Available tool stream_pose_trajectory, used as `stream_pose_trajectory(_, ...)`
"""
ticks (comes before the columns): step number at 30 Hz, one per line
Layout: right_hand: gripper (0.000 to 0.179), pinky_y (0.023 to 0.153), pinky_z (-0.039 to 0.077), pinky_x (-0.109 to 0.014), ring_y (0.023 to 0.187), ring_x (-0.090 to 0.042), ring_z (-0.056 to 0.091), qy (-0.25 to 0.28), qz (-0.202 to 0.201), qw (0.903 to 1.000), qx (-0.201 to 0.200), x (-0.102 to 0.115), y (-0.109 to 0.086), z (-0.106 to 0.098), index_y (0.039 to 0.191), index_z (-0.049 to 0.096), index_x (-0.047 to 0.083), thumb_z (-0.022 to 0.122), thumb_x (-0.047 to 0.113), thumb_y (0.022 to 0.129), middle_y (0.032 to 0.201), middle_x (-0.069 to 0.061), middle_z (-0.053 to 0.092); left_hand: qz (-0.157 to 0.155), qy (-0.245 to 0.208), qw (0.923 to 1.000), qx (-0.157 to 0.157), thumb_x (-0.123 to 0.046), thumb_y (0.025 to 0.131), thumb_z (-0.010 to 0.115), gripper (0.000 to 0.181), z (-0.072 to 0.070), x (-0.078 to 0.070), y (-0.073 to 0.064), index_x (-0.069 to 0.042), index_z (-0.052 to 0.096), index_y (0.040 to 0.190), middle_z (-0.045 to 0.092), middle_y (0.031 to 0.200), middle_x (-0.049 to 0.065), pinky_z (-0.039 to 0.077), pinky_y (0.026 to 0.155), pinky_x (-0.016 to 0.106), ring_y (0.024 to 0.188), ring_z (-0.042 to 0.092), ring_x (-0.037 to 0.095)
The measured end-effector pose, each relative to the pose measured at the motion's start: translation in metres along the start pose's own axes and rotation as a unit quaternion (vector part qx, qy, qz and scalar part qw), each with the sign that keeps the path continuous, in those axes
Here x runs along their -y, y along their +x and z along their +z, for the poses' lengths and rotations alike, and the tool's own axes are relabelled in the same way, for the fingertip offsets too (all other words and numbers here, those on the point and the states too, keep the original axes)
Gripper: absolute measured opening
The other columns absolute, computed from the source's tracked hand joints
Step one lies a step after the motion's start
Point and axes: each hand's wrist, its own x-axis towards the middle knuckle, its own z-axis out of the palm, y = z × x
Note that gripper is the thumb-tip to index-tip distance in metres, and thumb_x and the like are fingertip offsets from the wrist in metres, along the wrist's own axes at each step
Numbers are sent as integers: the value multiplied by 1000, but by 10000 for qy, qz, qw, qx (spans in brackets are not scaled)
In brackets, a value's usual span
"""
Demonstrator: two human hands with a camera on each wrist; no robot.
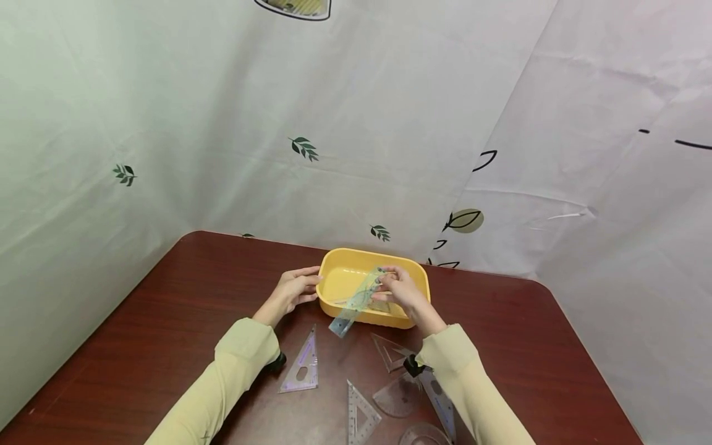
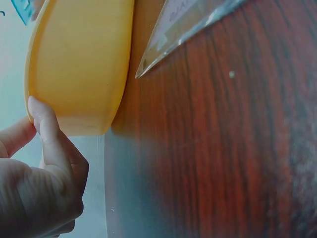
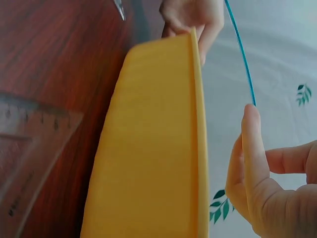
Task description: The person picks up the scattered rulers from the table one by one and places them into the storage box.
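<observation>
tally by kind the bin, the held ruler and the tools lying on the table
bin: 1
ruler: 1
triangles: 3
protractors: 2
partly hidden tool, kind unclear: 1
total in view: 8

In the right fingers (image 1: 384,297), one ruler (image 1: 358,303); at the left fingers (image 1: 308,281), one basin (image 1: 337,285); wristward, three set squares (image 1: 309,363), two protractors (image 1: 397,399), one half-hidden bluish piece (image 1: 439,403).
</observation>
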Motion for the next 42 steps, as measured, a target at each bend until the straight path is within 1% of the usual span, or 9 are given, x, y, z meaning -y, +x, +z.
stream_pose_trajectory(12, 46, 79, 59, -27, 81, -16, 54, 104, 217, 9960, -856, -2, 23, -14, 145, 24, -7, 37, 3, 101, 116, -20, 43, 27, 15, 10000, 14, -8, 91, 64, 48, -1, 2, 2, -7, 53, 138, 67, 79, -5, 55, 58, 18, 62, 61, 5)
stream_pose_trajectory(18, 46, 94, 54, -36, 97, -26, 55, 244, 249, 9943, -1004, -10, 31, -18, 145, 22, -8, 34, 1, 101, 123, -25, 39, 0, 1, 10000, -10, -8, 91, 65, 48, -1, 2, 3, -7, 53, 138, 67, 76, -5, 55, 58, 18, 62, 62, 5)
stream_pose_trajectory(23, 49, 97, 52, -39, 115, -37, 50, 128, 420, 9948, -921, -14, 33, -20, 147, 16, -9, 33, 1, 102, 138, -32, 31, -3, -17, 10000, -12, -9, 91, 65, 48, 0, 2, 3, -7, 54, 137, 67, 80, -3, 55, 58, 18, 62, 62, 6)
stream_pose_trajectory(29, 55, 92, 55, -39, 92, -26, 61, -630, 617, 9927, -826, -27, 38, -20, 144, 18, -11, 45, -6, 96, 124, -33, 45, 38, 9, 10000, 31, -10, 91, 65, 47, -1, 2, 3, -7, 53, 137, 67, 83, -2, 56, 58, 18, 65, 62, 6)
stream_pose_trajectory(32, 60, 83, 57, -37, 82, -23, 67, -1014, 381, 9917, -687, -50, 56, -30, 141, 25, -11, 57, -2, 91, 110, -29, 56, 54, 28, 10000, 46, -10, 92, 64, 47, -1, 2, 3, -7, 53, 138, 66, 82, -2, 56, 59, 18, 65, 62, 6)
stream_pose_trajectory(36, 59, 75, 57, -34, 82, -26, 65, -1774, 309, 9805, -782, -55, 56, -28, 139, 34, -12, 63, 3, 90, 115, -27, 55, 64, 29, 10000, 70, -10, 92, 64, 48, -1, 2, 3, -8, 53, 138, 67, 83, -1, 56, 59, 18, 65, 62, 6)
stream_pose_trajectory(37, 59, 68, 55, -31, 74, -23, 63, -1949, 303, 9770, -814, -53, 53, -26, 139, 35, -11, 63, 4, 90, 107, -24, 58, 63, 32, 9999, 74, -10, 92, 64, 48, -1, 2, 2, -8, 52, 138, 67, 84, -1, 56, 59, 18, 65, 62, 6)
stream_pose_trajectory(38, 57, 63, 54, -31, 67, -23, 60, -2212, 518, 9691, -967, -40, 41, -18, 141, 36, -10, 60, 2, 91, 100, -22, 60, 66, 28, 9999, 77, -10, 92, 64, 48, -1, 2, 2, -8, 52, 138, 67, 84, -1, 56, 59, 18, 66, 63, 6)
stream_pose_trajectory(42, 51, 53, 39, -24, 55, -13, 42, -3156, 364, 9418, -1104, -36, 30, -14, 134, 48, -6, 65, 9, 88, 80, -10, 57, 77, 7, 9999, 83, -10, 92, 64, 48, 0, 1, 1, -7, 52, 138, 68, 85, -1, 56, 59, 18, 66, 63, 6)
